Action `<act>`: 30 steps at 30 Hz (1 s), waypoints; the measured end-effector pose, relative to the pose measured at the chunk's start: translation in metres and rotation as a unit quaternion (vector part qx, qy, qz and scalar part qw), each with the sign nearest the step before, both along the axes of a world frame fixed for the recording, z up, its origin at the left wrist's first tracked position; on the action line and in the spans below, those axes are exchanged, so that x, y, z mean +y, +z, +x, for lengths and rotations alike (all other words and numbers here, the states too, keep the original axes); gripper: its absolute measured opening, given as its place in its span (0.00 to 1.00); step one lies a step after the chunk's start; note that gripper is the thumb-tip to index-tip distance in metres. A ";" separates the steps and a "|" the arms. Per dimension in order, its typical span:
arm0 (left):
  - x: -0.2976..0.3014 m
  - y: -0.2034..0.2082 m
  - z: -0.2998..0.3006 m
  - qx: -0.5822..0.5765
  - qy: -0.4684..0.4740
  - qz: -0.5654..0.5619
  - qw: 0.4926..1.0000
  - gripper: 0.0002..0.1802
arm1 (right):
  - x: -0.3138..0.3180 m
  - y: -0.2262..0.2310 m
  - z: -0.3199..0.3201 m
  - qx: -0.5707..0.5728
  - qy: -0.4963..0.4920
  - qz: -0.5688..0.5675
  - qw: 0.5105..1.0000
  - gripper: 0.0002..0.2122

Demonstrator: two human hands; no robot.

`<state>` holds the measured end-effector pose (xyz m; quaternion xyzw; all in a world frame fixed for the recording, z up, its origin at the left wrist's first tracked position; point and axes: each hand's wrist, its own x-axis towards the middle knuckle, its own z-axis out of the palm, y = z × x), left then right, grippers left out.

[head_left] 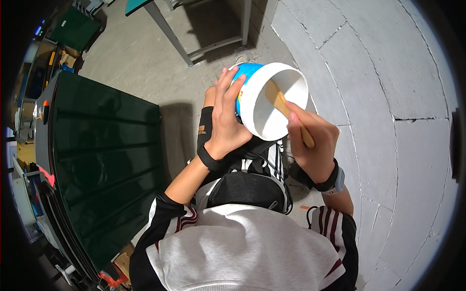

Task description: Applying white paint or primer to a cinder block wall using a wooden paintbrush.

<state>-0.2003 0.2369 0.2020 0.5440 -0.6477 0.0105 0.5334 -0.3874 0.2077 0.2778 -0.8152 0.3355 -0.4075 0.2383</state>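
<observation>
A white paint bucket (pixel 250 116) with a blue label is tipped so that its mouth faces right and up toward me. My left hand (pixel 225 114) grips it from the left, fingers spread along the label and thumb low near the rim. In my right hand (pixel 313 140) is the wooden handle of a paintbrush (pixel 275 95), pinched between thumb and fingers. Its wide end reaches inside the bucket, against the pale inner wall; the bristles cannot be made out. The bucket's bottom is hidden from me.
A pale grey block wall (pixel 374 87) with rough joints rises close on my right. To my left stands a dark green cabinet (pixel 107 160). Ahead is a table with grey metal legs (pixel 167 34) on the concrete floor (pixel 131 53). A black waist bag (pixel 242 191) sits at my front.
</observation>
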 end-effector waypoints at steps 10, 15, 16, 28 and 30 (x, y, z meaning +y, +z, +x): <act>0.000 -0.006 0.000 0.024 0.012 0.016 1.000 0.58 | -0.003 0.005 -0.005 0.022 0.008 0.019 1.000 0.07; -0.002 -0.006 -0.004 0.062 -0.009 0.022 0.998 0.55 | -0.004 0.005 -0.009 0.017 0.005 0.072 0.997 0.09; -0.003 -0.007 -0.004 0.092 -0.020 0.020 0.995 0.54 | -0.005 0.007 -0.013 -0.003 -0.010 0.129 0.992 0.10; -0.006 -0.004 0.010 0.142 0.028 0.082 0.986 0.52 | -0.028 -0.007 -0.045 -0.346 0.011 0.430 0.834 0.18; -0.006 -0.002 0.009 0.150 0.040 0.076 0.985 0.52 | -0.033 -0.010 -0.046 -0.379 0.021 0.463 0.801 0.18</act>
